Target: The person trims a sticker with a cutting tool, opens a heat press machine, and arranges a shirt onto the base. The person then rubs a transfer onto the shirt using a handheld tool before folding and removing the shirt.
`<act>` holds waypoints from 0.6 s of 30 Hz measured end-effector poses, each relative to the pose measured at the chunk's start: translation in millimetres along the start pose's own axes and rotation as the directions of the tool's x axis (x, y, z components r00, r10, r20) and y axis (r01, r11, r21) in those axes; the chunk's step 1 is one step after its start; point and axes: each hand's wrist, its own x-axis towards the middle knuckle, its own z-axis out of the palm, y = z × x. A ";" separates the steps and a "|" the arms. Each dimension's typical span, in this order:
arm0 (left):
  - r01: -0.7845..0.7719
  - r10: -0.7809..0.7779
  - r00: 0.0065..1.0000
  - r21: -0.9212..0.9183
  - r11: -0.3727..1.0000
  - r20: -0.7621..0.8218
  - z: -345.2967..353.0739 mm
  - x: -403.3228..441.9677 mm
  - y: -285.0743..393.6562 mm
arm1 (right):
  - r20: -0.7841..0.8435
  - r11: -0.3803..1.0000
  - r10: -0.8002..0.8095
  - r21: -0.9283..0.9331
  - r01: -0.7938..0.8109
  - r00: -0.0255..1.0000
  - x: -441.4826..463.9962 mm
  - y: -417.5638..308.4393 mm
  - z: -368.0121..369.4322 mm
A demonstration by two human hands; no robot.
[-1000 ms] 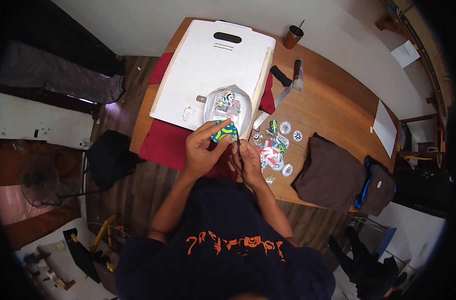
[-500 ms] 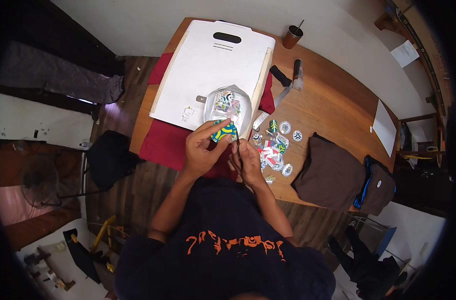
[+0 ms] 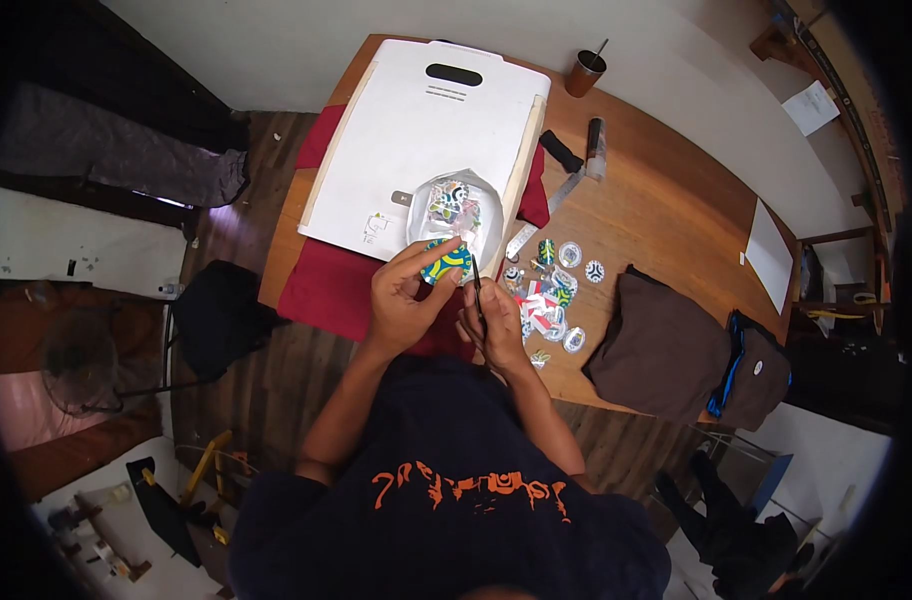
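Observation:
My left hand (image 3: 404, 298) pinches a blue, green and yellow patterned sticker (image 3: 446, 262) between thumb and fingers, above the near edge of a white container. In my right hand (image 3: 494, 322) is a thin, dark, pen-like tool (image 3: 478, 282), its upper end close to the sticker's right edge. I cannot make out exactly what kind of tool it is. Several patterned cut-outs lie inside the white container (image 3: 493, 215), just beyond my fingers. To the right of my right hand, a loose pile of round stickers and scraps (image 3: 548, 312) is spread on the table.
The container rests on a white board (image 3: 416, 130) with a handle slot, over red cloth (image 3: 326, 290). On the wooden table (image 3: 666, 200) are a ruler (image 3: 522, 240), a black item (image 3: 562, 151), a cylinder (image 3: 596, 150), a brown cup (image 3: 585, 75) and brown fabric (image 3: 656, 345).
The dark tool has shifted very slightly beside the sticker, and the sticker is tilted a little differently. Both hands stay in nearly the same place.

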 end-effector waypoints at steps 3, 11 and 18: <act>0.018 -0.017 1.000 -0.010 1.000 0.006 -2.3 -1.3 -2.5 | -0.002 1.000 0.000 0.005 0.000 1.000 0.0 1.0 -0.7; -0.039 0.044 0.995 0.049 0.998 -0.093 2.6 1.6 -6.8 | -0.006 1.000 -0.002 0.000 0.002 1.000 0.3 1.2 -1.8; 0.012 -0.013 0.998 -0.014 1.000 -0.062 -2.4 -0.7 -10.3 | -0.010 1.000 -0.004 -0.002 0.003 1.000 0.1 -0.7 -0.7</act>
